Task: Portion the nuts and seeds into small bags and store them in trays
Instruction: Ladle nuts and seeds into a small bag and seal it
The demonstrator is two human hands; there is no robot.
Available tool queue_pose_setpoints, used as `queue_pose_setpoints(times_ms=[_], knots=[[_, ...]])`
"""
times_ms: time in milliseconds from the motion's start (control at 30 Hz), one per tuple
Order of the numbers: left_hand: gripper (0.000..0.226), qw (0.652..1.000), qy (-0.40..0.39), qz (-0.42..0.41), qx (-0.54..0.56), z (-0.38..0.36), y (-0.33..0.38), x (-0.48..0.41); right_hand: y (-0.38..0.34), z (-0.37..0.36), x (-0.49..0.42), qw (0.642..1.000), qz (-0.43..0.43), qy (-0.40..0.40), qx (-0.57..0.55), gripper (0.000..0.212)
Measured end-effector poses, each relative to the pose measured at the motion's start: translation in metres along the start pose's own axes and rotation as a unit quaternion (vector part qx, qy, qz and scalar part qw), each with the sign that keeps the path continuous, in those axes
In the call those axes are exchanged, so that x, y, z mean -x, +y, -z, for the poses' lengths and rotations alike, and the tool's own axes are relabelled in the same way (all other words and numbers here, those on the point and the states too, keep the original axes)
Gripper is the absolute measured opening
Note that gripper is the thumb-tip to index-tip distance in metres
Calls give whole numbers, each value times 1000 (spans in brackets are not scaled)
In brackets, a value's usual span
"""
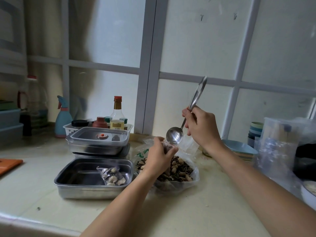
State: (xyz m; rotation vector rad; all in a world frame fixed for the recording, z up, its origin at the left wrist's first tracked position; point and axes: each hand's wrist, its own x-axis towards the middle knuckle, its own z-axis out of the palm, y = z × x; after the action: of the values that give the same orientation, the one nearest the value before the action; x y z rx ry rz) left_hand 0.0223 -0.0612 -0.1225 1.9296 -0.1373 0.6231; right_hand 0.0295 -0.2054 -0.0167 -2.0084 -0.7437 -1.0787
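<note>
My right hand (201,127) grips the handle of a steel ladle (174,135), whose bowl tilts down over the mouth of a small clear bag (168,147). My left hand (158,156) holds that small bag upright; it has dark seeds inside. Below both hands lies a large open plastic bag of peanuts and sunflower seeds (179,171) on the counter. To the left, an open steel tray (77,187) holds one filled small bag (112,176).
Behind the open tray stands a stack of lidded steel trays (98,142). A white basket of bottles and jars (118,117) and a spray bottle (62,117) sit at the back. Blue plates (239,147), stacked cups (255,132) and a clear plastic container (280,142) crowd the right side.
</note>
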Motion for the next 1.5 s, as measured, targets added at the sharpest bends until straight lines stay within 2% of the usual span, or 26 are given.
queue_pose_setpoints(times_ms=[67,167,267,333,433,567,667,733,900,1033,1167,1500], knots=[[64,1000,8,0,0,1,1,0,3,1,0,1000,-4,13,-7,24],[61,1000,12,0,3,3,4,2,7,4,1,999,-28,24,-4,25],[51,998,55,5,20,6,4,0,13,8,3,991,-115,65,-3,31],[42,994,97,14,42,7,4,-2,18,10,8,978,-197,63,-13,35],[34,989,131,14,63,8,5,-2,32,5,23,945,-321,-5,-58,36],[38,990,125,23,55,7,5,-1,58,-14,44,874,-446,-54,-185,29],[46,991,116,35,49,6,4,-1,68,-23,54,831,-502,-55,-233,29],[52,993,108,42,36,6,3,-2,73,-25,57,821,-515,-41,-242,30],[64,995,79,59,8,5,-3,-3,70,-20,60,846,-484,5,-223,35],[44,994,52,94,19,4,-8,-5,60,-19,64,886,-429,-6,-175,30],[36,995,49,88,-5,3,-8,-4,51,-19,67,919,-376,-20,-114,28],[35,996,10,85,-16,3,-6,-1,47,-22,74,950,-308,-12,-61,27]])
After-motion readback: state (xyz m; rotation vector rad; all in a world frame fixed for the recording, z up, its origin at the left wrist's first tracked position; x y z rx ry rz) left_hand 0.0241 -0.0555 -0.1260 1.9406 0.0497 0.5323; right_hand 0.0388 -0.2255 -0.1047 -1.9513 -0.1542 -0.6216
